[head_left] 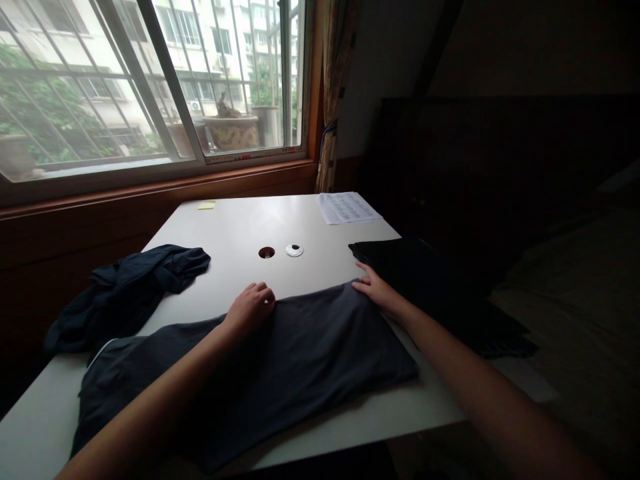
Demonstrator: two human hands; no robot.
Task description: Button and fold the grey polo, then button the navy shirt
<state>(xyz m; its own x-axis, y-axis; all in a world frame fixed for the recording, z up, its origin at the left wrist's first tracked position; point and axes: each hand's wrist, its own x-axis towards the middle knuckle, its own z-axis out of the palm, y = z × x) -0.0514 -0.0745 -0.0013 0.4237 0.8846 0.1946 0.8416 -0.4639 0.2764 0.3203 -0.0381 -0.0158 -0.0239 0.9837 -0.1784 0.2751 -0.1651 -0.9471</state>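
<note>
A dark grey garment (320,353) lies spread across the near part of the white table (225,233), its long far edge running between my hands. Its left end is rumpled and shows a thin white trim line. My left hand (251,307) is closed with the fingers curled, pinching the garment's far edge near the middle. At the garment's far right corner rests my right hand (377,290), fingers apart and partly stretched out, touching the cloth. Close beside it, on the right, is a folded black garment (430,280).
A crumpled dark blue garment (135,287) hangs over the table's left edge. Printed sheets (349,208) lie at the far right corner, a yellow note (207,205) at the far left. Mid-table are a cable hole (267,253) and a round white cap (294,250). A barred window stands behind.
</note>
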